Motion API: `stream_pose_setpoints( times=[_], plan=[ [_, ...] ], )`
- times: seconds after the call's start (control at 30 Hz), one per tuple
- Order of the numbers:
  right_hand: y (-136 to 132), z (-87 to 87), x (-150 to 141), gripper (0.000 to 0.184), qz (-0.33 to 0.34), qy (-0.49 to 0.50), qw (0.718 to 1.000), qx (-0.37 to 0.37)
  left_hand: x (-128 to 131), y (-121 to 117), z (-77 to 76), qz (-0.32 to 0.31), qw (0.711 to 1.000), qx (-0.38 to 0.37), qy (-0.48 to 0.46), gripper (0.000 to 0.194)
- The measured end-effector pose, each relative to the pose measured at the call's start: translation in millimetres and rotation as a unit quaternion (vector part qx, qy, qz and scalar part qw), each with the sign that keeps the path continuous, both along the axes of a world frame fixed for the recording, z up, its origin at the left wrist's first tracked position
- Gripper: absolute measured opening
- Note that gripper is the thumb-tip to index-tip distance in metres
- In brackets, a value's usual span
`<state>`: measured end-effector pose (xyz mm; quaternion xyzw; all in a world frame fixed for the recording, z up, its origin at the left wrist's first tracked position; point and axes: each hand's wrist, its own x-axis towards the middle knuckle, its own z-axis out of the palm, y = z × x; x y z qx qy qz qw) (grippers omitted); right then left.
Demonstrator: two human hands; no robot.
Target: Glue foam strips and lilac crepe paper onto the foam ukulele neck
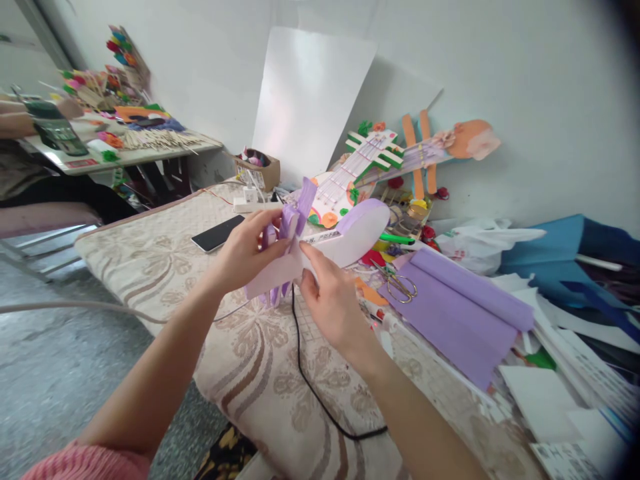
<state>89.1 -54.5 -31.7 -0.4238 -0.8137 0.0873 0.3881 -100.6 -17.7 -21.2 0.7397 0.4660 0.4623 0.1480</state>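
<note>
My left hand (245,250) grips a bundle of folded purple crepe paper strips (293,220) that stick up above the fingers. My right hand (333,300) pinches the lower edge of a pale pink-purple paper piece (273,275) wrapped around that bundle. Both hands are held above a patterned beige cloth (165,253) covering the table. A white foam shape with a purple rim (357,230) lies just behind the hands.
A purple crepe paper roll (460,307) and scissors (397,283) lie to the right. A phone (217,233), a power strip (253,203), a black cable (310,383), a paper guitar craft (360,170), a white board (310,100) and paper stacks (575,373) surround them. Another person's arm (20,123) is at a far-left table.
</note>
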Motion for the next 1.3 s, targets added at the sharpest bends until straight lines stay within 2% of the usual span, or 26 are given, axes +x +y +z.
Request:
stream_pose_setpoints(
  times=[0.2,0.37,0.63,0.77,0.97,1.13,1.3],
  plan=[
    [1.0,3.5,-0.8,0.046,0.029,0.005,1.000,-0.005,-0.8,0.3,-1.7,0.001,1.000,0.009,0.003,0.036],
    [0.8,10.1,-1.5,0.046,0.044,-0.031,0.998,-0.020,-0.4,0.5,-2.2,-0.003,1.000,0.013,0.006,0.036],
    [-2.3,8.6,1.5,0.048,0.027,-0.062,0.998,-0.020,-1.1,-0.2,-1.2,-0.007,1.000,0.008,0.005,0.038],
    [0.1,9.9,5.8,0.051,-0.014,-0.110,0.994,0.014,-1.5,0.5,-1.1,-0.004,1.000,-0.002,0.009,0.042],
    [2.3,12.0,4.1,0.051,-0.016,-0.169,0.985,0.009,-0.9,1.2,-0.6,0.005,1.000,-0.007,0.003,0.044],
    [0.7,10.6,3.9,0.050,-0.012,-0.169,0.985,-0.010,-1.1,2.1,-2.5,0.006,1.000,-0.006,-0.002,0.044],
    [2.0,10.4,5.5,0.049,0.029,-0.107,0.994,-0.015,-0.7,1.2,-1.6,0.003,1.000,0.004,0.010,0.042]
  ],
)
